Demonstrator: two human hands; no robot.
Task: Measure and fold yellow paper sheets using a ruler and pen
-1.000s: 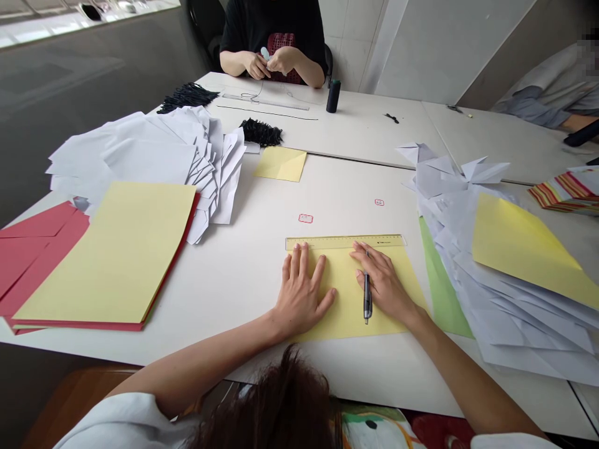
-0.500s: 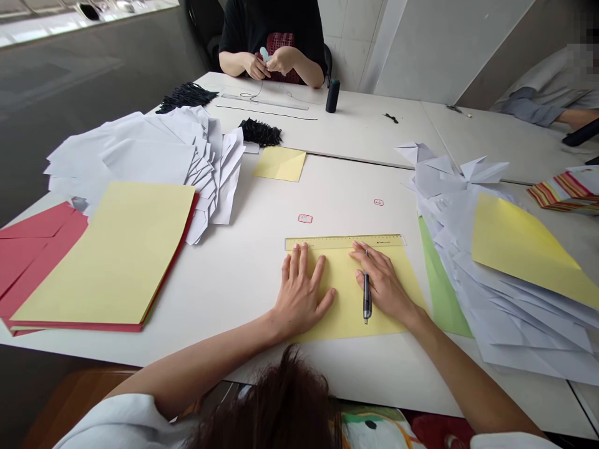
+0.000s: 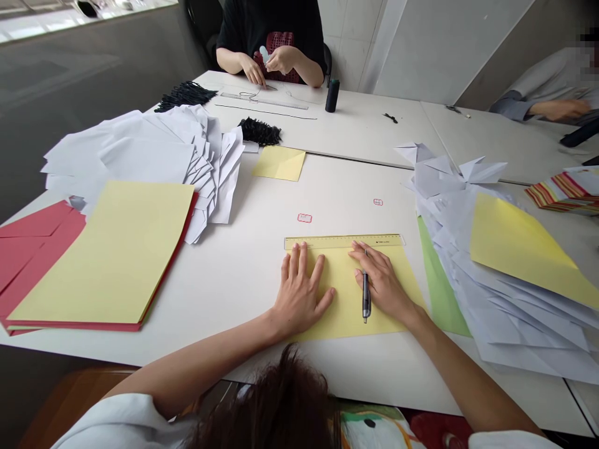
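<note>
Worktop (image 3: 243, 358): white, two tables butted together, with a seam across the far part and paper heaped to both sides.

Left hand (image 3: 299, 293): open and flat, fingers spread, holding nothing; it presses the sheet, fingertips just short of the ruler.

Right hand (image 3: 381, 288): narrowed around a dark pen (image 3: 366, 298), resting on the sheet with its fingertips at the ruler.

Ruler (image 3: 344, 242): pale yellow, lying left to right along the sheet's far edge.

Sheet (image 3: 346, 305): pale yellow paper, flat on the worktop between and under the hands.

Right side: a green sheet (image 3: 442, 293) lies just beside it, under a loose pile of white paper (image 3: 515, 330).

Left side: a pale yellow stack (image 3: 103, 255) sits on red paper (image 3: 32, 262).

Far side: a co-worker's hands (image 3: 269, 72) work at the far edge, near a black spool (image 3: 332, 96).

Risk: the ruler seems held only by light finger pressure, so it could creep on the smooth paper and throw a pen line off. A careless right forearm could also disturb the loose pile — it looks ready to slide.
</note>
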